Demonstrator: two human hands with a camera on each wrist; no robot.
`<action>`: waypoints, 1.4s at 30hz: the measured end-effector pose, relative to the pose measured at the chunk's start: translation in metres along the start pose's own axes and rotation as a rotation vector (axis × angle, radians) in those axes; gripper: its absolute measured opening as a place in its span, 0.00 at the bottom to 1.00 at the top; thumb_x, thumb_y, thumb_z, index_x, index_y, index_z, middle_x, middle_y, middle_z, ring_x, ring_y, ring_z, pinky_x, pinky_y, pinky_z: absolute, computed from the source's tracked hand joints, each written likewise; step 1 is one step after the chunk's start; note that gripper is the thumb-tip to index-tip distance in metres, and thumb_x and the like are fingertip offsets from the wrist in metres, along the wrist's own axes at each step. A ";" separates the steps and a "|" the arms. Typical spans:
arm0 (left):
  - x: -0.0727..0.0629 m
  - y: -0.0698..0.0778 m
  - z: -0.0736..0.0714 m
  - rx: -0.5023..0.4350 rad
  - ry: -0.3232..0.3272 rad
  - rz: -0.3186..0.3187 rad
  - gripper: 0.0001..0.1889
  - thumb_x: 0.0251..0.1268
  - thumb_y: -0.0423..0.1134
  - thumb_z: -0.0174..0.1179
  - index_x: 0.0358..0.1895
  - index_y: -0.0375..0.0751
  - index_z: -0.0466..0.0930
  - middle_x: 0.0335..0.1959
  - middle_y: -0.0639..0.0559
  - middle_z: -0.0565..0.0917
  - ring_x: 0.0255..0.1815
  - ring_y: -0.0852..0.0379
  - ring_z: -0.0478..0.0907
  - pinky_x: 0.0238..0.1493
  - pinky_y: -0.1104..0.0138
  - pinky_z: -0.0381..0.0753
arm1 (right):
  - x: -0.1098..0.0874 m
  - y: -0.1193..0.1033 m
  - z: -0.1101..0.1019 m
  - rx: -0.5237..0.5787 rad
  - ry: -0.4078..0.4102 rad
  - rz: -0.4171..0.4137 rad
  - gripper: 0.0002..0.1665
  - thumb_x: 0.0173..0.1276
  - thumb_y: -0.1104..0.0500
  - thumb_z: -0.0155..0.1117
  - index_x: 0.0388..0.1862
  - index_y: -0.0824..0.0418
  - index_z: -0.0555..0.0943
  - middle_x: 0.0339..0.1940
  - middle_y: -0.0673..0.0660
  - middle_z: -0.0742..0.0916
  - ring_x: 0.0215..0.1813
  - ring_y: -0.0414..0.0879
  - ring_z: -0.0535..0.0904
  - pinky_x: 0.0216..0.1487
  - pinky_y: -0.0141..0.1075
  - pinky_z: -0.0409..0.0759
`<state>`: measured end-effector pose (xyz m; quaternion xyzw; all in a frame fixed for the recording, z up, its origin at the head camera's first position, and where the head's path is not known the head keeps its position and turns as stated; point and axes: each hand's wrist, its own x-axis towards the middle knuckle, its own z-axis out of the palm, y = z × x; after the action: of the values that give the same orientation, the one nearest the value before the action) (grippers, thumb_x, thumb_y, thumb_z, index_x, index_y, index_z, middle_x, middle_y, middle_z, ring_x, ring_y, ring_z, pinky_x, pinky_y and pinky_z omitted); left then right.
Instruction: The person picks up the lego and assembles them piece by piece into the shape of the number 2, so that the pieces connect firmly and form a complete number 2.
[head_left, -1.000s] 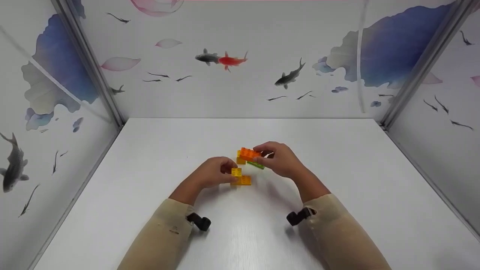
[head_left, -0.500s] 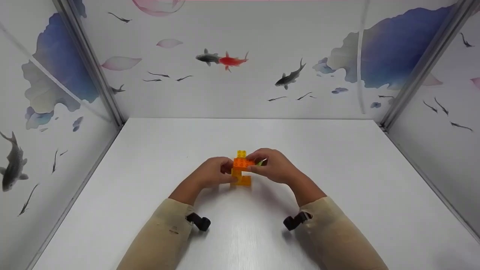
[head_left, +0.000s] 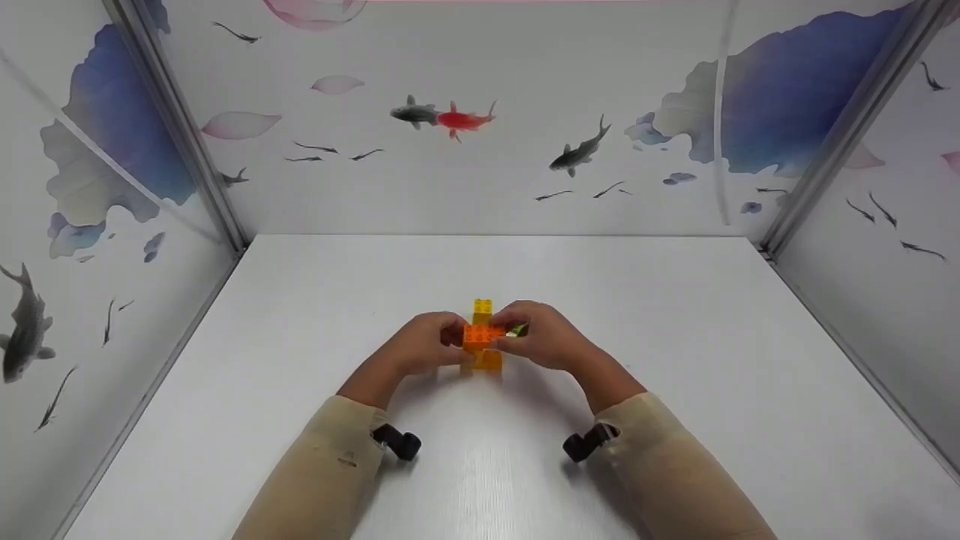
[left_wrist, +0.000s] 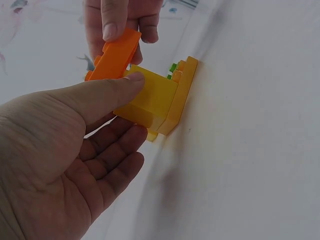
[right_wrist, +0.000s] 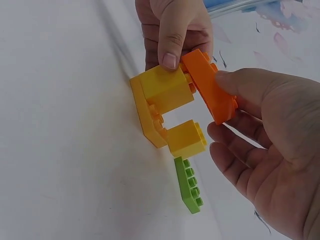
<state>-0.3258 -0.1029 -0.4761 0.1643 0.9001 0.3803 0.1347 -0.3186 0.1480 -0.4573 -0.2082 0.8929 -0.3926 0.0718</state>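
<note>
My left hand [head_left: 421, 346] holds a yellow brick [left_wrist: 154, 95] between thumb and fingers. That brick stands on one end of a flat yellow-orange plate [right_wrist: 144, 112] resting on the table. With thumb and fingers, my right hand [head_left: 553, 337] pinches an orange brick [right_wrist: 210, 90] over the yellow brick's studs. In the right wrist view the orange brick sits tilted, one end close to the studs and the other raised away. Beyond the plate, a smaller yellow brick [head_left: 482, 309] and a flat green plate [right_wrist: 186, 186] with studs lie on the table.
The white table [head_left: 315, 285] is bounded by white panels printed with fish and leaves. Metal posts [head_left: 176, 127] stand at the back corners. Black wrist camera mounts [head_left: 401, 444] stick out from both sleeves.
My right hand has brought the orange brick left and nearer, from above the green plate to over the yellow brick. My left hand has kept its grip in the same place.
</note>
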 end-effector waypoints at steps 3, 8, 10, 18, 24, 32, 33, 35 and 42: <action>0.000 0.000 -0.001 0.001 -0.004 0.003 0.16 0.66 0.45 0.76 0.54 0.53 0.85 0.49 0.56 0.87 0.50 0.52 0.79 0.62 0.56 0.83 | 0.001 0.001 0.000 0.007 -0.007 -0.007 0.16 0.70 0.54 0.78 0.56 0.49 0.90 0.52 0.47 0.89 0.54 0.47 0.84 0.64 0.46 0.86; -0.002 0.001 -0.004 0.001 0.010 0.030 0.17 0.66 0.47 0.76 0.54 0.53 0.85 0.49 0.56 0.87 0.52 0.52 0.80 0.64 0.55 0.83 | 0.001 0.002 0.000 -0.010 -0.014 -0.045 0.15 0.72 0.54 0.77 0.56 0.50 0.90 0.52 0.48 0.89 0.52 0.46 0.83 0.61 0.44 0.86; -0.003 0.002 -0.007 -0.009 0.025 0.045 0.17 0.65 0.48 0.77 0.54 0.53 0.86 0.50 0.56 0.87 0.53 0.52 0.81 0.65 0.53 0.83 | 0.001 0.002 0.000 -0.028 -0.012 -0.062 0.15 0.72 0.54 0.76 0.57 0.50 0.90 0.51 0.48 0.90 0.52 0.46 0.83 0.60 0.43 0.85; -0.004 0.004 -0.012 -0.047 0.044 0.039 0.18 0.65 0.51 0.77 0.55 0.57 0.86 0.53 0.59 0.87 0.57 0.53 0.82 0.68 0.53 0.83 | 0.002 0.002 0.001 -0.046 -0.006 -0.051 0.15 0.73 0.54 0.75 0.57 0.48 0.90 0.51 0.47 0.89 0.52 0.46 0.82 0.61 0.44 0.86; -0.005 0.005 -0.010 -0.076 0.043 0.033 0.16 0.67 0.49 0.76 0.55 0.57 0.86 0.53 0.58 0.87 0.57 0.54 0.83 0.68 0.55 0.84 | 0.002 0.002 0.001 -0.030 -0.003 -0.040 0.15 0.73 0.54 0.76 0.57 0.48 0.90 0.52 0.47 0.89 0.53 0.47 0.82 0.62 0.44 0.86; -0.006 0.007 -0.010 -0.073 0.051 0.030 0.16 0.67 0.48 0.77 0.55 0.56 0.87 0.52 0.58 0.87 0.56 0.54 0.83 0.67 0.55 0.84 | 0.002 0.002 0.002 -0.022 -0.003 -0.053 0.16 0.72 0.54 0.77 0.57 0.49 0.90 0.52 0.47 0.89 0.52 0.46 0.83 0.60 0.43 0.86; -0.006 0.007 -0.010 -0.070 0.051 0.030 0.16 0.66 0.48 0.77 0.55 0.56 0.87 0.52 0.58 0.87 0.56 0.54 0.83 0.68 0.55 0.84 | 0.002 0.002 0.002 -0.021 -0.004 -0.056 0.16 0.72 0.54 0.77 0.57 0.49 0.90 0.52 0.47 0.89 0.52 0.46 0.83 0.60 0.43 0.86; -0.006 0.006 -0.010 -0.064 0.051 0.027 0.16 0.66 0.49 0.77 0.55 0.56 0.87 0.52 0.58 0.87 0.57 0.54 0.82 0.68 0.55 0.83 | 0.001 0.002 0.003 -0.017 -0.006 -0.057 0.16 0.72 0.54 0.77 0.57 0.49 0.90 0.52 0.48 0.89 0.52 0.47 0.83 0.60 0.43 0.87; -0.005 0.004 -0.008 -0.070 0.047 0.037 0.18 0.66 0.50 0.77 0.56 0.55 0.87 0.52 0.58 0.87 0.56 0.53 0.82 0.68 0.54 0.83 | 0.001 0.001 0.003 -0.019 -0.010 -0.046 0.16 0.72 0.55 0.76 0.57 0.50 0.90 0.52 0.48 0.89 0.53 0.46 0.83 0.61 0.45 0.86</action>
<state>-0.3231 -0.1075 -0.4666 0.1669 0.8861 0.4175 0.1120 -0.3188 0.1463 -0.4603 -0.2315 0.8912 -0.3847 0.0651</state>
